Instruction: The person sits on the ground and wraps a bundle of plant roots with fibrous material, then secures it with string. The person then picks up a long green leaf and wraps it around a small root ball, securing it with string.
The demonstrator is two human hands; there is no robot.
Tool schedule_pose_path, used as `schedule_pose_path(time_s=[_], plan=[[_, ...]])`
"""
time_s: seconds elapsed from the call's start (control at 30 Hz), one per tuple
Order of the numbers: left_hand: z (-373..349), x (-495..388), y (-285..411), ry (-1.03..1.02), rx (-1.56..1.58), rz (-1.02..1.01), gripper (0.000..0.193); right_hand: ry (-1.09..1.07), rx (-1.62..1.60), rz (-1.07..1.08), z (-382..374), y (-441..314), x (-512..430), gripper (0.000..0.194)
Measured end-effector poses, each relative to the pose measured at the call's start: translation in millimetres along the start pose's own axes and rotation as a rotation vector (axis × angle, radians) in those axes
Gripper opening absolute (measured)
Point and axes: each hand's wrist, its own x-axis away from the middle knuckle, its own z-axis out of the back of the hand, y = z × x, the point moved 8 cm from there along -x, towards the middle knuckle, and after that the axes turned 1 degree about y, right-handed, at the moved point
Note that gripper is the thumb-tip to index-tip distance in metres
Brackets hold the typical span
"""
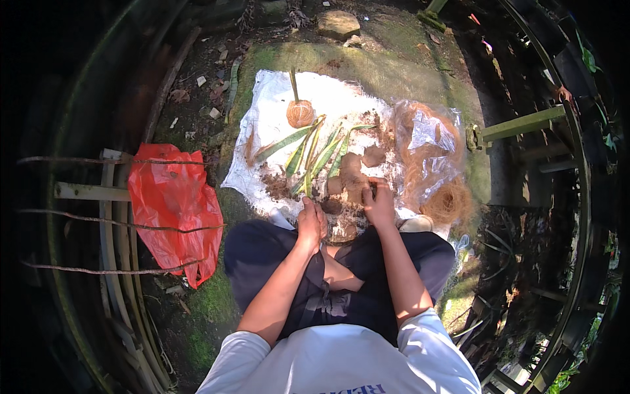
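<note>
My left hand [311, 220] is closed around the lower end of a yellow-edged snake plant leaf [308, 184]. More snake plant leaves [325, 156] fan out beyond it on a white woven sack [275, 91]. With its fingers bent, my right hand [380, 204] is at the near side of several brown soil clumps [374, 155]; whether it grips anything is hidden. Between my hands lies a dark, round soil lump [331, 206]. Farther off sits a fibre-wrapped ball [299, 114] bound with string, one leaf standing up from it.
Right of the sack, a clear plastic bag [428, 128] holds coconut fibre, with a loose fibre coil [447, 201] before it. A red plastic bag [174, 212] lies at left near thin rods [123, 225]. A wooden bar [522, 123] juts in from the right. A stone [338, 24] rests beyond.
</note>
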Motion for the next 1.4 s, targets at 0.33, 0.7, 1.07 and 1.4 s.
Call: schedule_pose_path(time_s=[0.33, 0.7, 1.07, 1.4], plan=[[-11.7, -1.1, -6.4, -0.01, -0.024, 0.117, 0.053, -0.096, 0.4, -0.05, -12.8, 69.6, -26.6, 0.053], [-9.3, -5.9, -11.2, -0.118, -0.229, 0.017, 0.051, 0.058, -0.203, -0.152, -3.1, 98.8, -37.7, 0.049], [-17.1, 5.5, -15.1, -0.156, -0.382, 0.059, 0.049, 0.119, -0.755, -0.035, 25.9, 18.6, 53.6, 0.035], [-33.7, 30.1, -22.6, -0.465, -0.737, -0.349, 0.041, -0.053, -0.207, 0.189, 6.4, -34.6, 103.7, 0.028]])
